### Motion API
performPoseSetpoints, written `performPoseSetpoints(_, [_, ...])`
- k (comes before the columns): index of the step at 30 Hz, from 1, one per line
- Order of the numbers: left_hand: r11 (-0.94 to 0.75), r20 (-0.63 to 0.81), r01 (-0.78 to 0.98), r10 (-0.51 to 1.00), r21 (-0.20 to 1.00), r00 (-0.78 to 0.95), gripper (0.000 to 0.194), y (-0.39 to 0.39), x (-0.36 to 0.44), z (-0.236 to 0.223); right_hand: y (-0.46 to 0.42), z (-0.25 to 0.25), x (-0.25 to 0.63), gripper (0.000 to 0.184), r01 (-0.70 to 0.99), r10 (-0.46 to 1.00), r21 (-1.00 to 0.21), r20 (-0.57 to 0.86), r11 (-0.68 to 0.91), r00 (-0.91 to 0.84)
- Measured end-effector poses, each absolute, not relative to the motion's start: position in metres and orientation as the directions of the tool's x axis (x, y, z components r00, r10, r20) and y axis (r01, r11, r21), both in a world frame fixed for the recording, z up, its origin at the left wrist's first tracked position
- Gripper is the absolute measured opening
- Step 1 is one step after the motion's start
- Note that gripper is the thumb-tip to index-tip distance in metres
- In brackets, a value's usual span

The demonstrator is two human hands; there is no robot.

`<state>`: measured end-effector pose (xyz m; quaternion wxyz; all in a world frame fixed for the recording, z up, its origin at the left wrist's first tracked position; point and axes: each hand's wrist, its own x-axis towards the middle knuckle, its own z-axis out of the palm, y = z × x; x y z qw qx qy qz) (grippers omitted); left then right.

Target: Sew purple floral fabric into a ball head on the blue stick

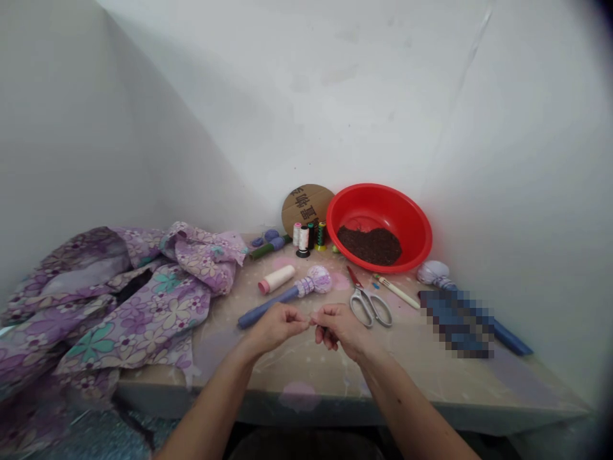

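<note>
- The person sits at the surface (pixel 407 361), and I see the left hand (pixel 275 329) and the right hand (pixel 341 331) held close together above it, in the middle of the view.
- Both hands are narrow, not wide. The fingertips (pixel 306 321) of the left hand come to meet those of the right, and they pinch something very thin. It is too small for me to tell what it is; maybe it is a thread, but I cannot be sure.
- The work of this moment is small work with the fingers only, and the hands do not touch any other thing on the surface.
- Nearest to the left hand lies a blue stick with a round lilac cloth head (pixel 299 291), just behind the fingers.
- Nearest to the right hand are the steel scissors (pixel 368 305), lying with the blades pointing away from the person.
- Behind them stand a cream spool of thread (pixel 276 279) on its side and a group of small thread spools (pixel 303 237).
- A red plastic basin (pixel 407 217) holds a heap of dark brown grains (pixel 370 246), and a round cardboard piece with black characters (pixel 307 207) leans on the wall behind it.
- On the left, a purple floral cloth (pixel 143 300) lies in loose folds.
</note>
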<state>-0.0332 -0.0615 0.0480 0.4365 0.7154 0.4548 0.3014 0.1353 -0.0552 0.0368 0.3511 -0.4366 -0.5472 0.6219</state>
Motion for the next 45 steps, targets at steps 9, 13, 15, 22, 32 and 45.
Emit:
performPoseSetpoints(9, [-0.188,0.021,0.38,0.915,0.906,0.402,0.027,-0.062,-0.047,0.061,-0.051,0.035,0.145,0.029,0.021,0.944,-0.99,-0.136,-0.136,-0.301])
performPoseSetpoints(13, [-0.194,0.02,0.387,0.911,0.902,0.411,0.026,-0.063,-0.046,0.066,-0.05,0.035,0.147,0.027,0.073,0.967,-0.997,-0.02,-0.001,-0.255])
performPoseSetpoints(15, [-0.194,0.03,0.381,0.917,0.904,0.397,0.026,-0.064,-0.045,0.068,-0.051,0.034,0.146,0.026,0.093,0.964,-0.995,0.02,0.047,-0.266])
performPoseSetpoints(22, [-0.106,0.019,0.266,0.951,0.958,0.308,0.03,-0.069,-0.041,0.083,-0.044,0.024,0.146,0.024,0.058,0.978,-0.995,0.068,0.08,-0.198])
performPoseSetpoints(32, [-0.083,0.058,0.107,0.974,0.991,0.221,0.028,-0.06,-0.056,0.088,-0.025,0.023,0.141,0.022,0.802,0.943,-0.498,0.217,0.33,-0.254])
performPoseSetpoints(45, [-0.101,0.093,0.031,0.976,0.994,0.196,0.027,-0.072,-0.053,0.111,-0.009,0.023,0.129,0.022,0.914,0.963,-0.304,0.066,0.267,-0.259])
